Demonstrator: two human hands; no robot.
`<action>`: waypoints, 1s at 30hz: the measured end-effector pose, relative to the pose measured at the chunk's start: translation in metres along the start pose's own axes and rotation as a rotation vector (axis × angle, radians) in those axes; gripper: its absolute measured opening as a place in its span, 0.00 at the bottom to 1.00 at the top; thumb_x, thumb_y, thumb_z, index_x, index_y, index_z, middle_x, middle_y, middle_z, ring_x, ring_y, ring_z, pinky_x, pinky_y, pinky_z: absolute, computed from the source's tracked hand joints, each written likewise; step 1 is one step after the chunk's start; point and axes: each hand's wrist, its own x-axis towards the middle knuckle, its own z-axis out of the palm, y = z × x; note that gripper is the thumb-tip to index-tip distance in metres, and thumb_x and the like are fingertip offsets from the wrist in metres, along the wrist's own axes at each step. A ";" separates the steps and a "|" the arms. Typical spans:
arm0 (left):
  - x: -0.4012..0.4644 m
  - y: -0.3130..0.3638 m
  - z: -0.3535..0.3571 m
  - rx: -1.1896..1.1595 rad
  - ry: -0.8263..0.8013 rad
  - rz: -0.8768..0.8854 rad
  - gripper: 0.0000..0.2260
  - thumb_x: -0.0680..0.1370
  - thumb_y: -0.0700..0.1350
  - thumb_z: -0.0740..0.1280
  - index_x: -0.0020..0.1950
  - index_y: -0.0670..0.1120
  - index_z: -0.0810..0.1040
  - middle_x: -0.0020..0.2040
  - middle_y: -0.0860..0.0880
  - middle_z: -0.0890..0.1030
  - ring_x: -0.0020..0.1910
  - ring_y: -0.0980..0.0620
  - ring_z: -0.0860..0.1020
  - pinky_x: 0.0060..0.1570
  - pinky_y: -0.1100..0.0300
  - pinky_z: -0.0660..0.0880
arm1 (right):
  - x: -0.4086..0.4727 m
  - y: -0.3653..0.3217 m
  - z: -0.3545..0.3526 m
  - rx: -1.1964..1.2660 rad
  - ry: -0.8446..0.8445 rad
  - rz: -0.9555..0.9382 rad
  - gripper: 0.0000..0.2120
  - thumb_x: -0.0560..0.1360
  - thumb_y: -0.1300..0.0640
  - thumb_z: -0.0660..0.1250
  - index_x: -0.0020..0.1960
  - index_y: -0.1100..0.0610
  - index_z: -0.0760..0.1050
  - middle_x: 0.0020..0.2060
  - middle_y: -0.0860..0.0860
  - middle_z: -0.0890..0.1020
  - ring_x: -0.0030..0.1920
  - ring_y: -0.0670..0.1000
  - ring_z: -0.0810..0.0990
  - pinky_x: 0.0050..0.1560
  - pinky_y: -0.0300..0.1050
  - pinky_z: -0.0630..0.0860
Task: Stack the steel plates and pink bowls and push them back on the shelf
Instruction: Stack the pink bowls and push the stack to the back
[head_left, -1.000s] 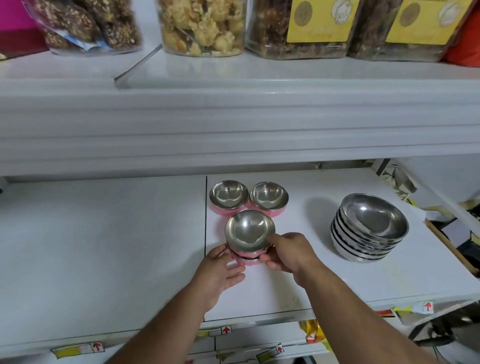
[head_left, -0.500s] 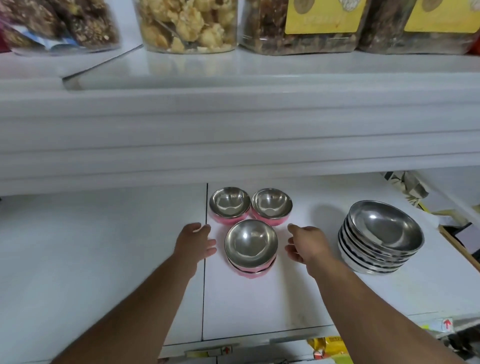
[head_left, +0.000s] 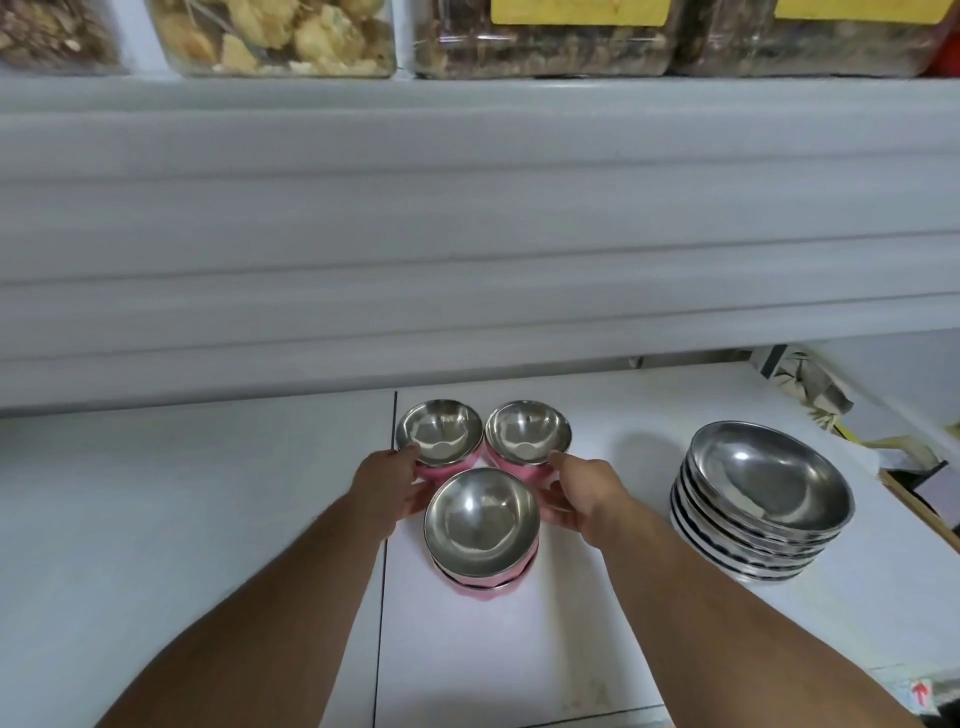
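Three pink bowl groups with steel insides sit in a triangle on the white shelf (head_left: 519, 649). The front stack of pink bowls (head_left: 480, 525) is nearest me. Behind it stand the back left bowl (head_left: 439, 431) and the back right bowl (head_left: 527, 431), touching each other. My left hand (head_left: 387, 486) rests against the outer left side of the back left bowl, fingers spread. My right hand (head_left: 576, 488) touches the right side of the back right bowl, fingers spread. Neither hand lifts anything. A stack of several steel plates (head_left: 763, 499) stands to the right, apart from my hands.
A thick white ledge (head_left: 467, 234) overhangs the back of the shelf, with clear jars of snacks (head_left: 275, 36) above it. Crumpled paper and packaging (head_left: 815, 395) lie at the far right. A dark seam (head_left: 387, 571) runs down the shelf left of the bowls.
Both hands let go of the front stack, spread apart, then reached forward past it to the sides of the two back bowls. The view moved closer.
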 end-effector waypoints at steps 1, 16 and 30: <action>0.000 0.000 -0.001 -0.008 0.002 -0.002 0.12 0.81 0.42 0.66 0.61 0.37 0.75 0.42 0.39 0.84 0.31 0.45 0.85 0.29 0.54 0.82 | 0.003 0.000 0.000 -0.008 -0.003 0.003 0.07 0.80 0.58 0.66 0.47 0.62 0.80 0.37 0.56 0.83 0.35 0.53 0.83 0.31 0.44 0.82; -0.050 0.018 -0.046 0.001 0.050 0.146 0.11 0.77 0.42 0.66 0.57 0.39 0.79 0.47 0.40 0.84 0.41 0.43 0.84 0.43 0.50 0.83 | 0.003 -0.011 0.003 -0.032 0.048 0.004 0.08 0.74 0.67 0.64 0.44 0.67 0.82 0.28 0.59 0.82 0.23 0.53 0.78 0.30 0.44 0.78; -0.121 0.011 -0.037 0.233 -0.074 0.157 0.07 0.79 0.44 0.64 0.50 0.43 0.80 0.44 0.42 0.85 0.41 0.46 0.85 0.40 0.52 0.84 | -0.066 -0.030 -0.037 0.112 0.137 -0.155 0.09 0.77 0.60 0.66 0.44 0.65 0.82 0.30 0.59 0.86 0.29 0.53 0.85 0.32 0.43 0.85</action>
